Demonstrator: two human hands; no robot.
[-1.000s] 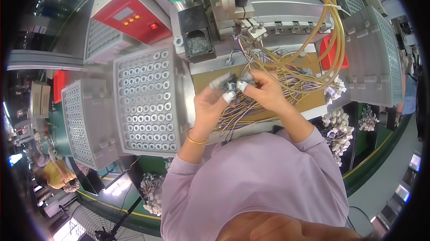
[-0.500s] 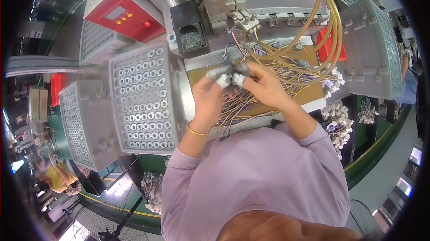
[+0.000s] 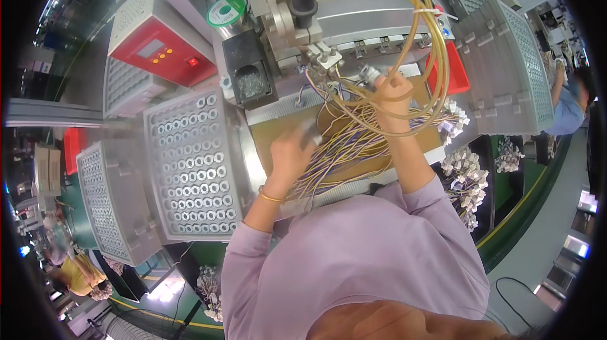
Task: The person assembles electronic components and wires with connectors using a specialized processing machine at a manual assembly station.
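My left hand (image 3: 291,153) is over the left part of the brown work board (image 3: 269,128), beside the bundle of yellow and purple wires (image 3: 354,141). Motion smears its fingers, so its grip does not show. Farther right and forward, my right hand (image 3: 395,95) is closed behind the loops of yellowish tubing (image 3: 436,55). Its grey-covered fingertips point toward the metal machine head (image 3: 325,59); whatever they pinch is too small to make out. White connectors (image 3: 452,119) end the wires at the right.
Left of the board stands a tray of metal rings (image 3: 196,182). Behind it are a red-fronted control box (image 3: 164,52), a solder spool (image 3: 226,11) and a black bin (image 3: 253,81). A red bin (image 3: 458,71) and an upended grey tray (image 3: 506,68) stand at the right.
My hands were together above the board, holding small white pieces. They have parted: the right has moved forward and right toward the machine head, the left down and left. The view has shifted slightly.
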